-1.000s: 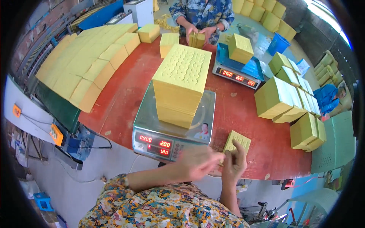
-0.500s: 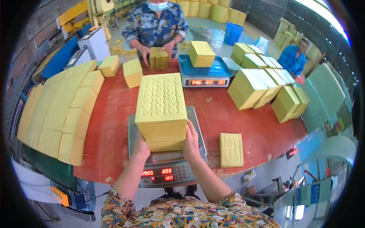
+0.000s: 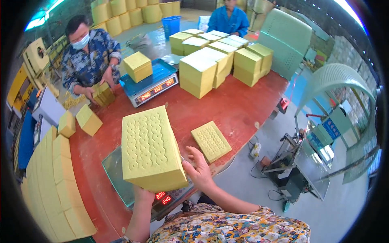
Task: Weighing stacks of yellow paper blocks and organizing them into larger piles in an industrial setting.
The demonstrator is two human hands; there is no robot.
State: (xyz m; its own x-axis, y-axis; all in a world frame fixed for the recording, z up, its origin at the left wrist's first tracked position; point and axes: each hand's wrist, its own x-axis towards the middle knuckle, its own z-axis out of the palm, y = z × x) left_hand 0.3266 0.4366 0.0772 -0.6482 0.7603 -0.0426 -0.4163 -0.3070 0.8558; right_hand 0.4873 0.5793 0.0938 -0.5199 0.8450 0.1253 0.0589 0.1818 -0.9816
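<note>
In front of me, over a scale (image 3: 114,172) with a glass-like pan, is a thick stack of yellow paper (image 3: 148,143) with rows of coin-shaped embossing on top. My left hand (image 3: 142,196) supports its near lower edge; its fingers are mostly hidden beneath the stack. My right hand (image 3: 198,168) presses against the stack's right side, with some fingers bent and raised off it. A thinner stack of the same embossed paper (image 3: 211,141) lies flat on the red table, just beyond my right hand.
Rows of yellow paper stacks (image 3: 65,178) line the table's left side; more paper stacks (image 3: 198,75) stand at the far right. A second scale (image 3: 152,91) carries a yellow block (image 3: 137,67). A masked co-worker (image 3: 91,60) handles small paper bundles (image 3: 103,95). Another person (image 3: 229,20) sits behind.
My view has swung to the right, shifting the table and people leftward. The stack stays between my hands, turned slightly. My right-hand fingers have lifted partly from its side.
</note>
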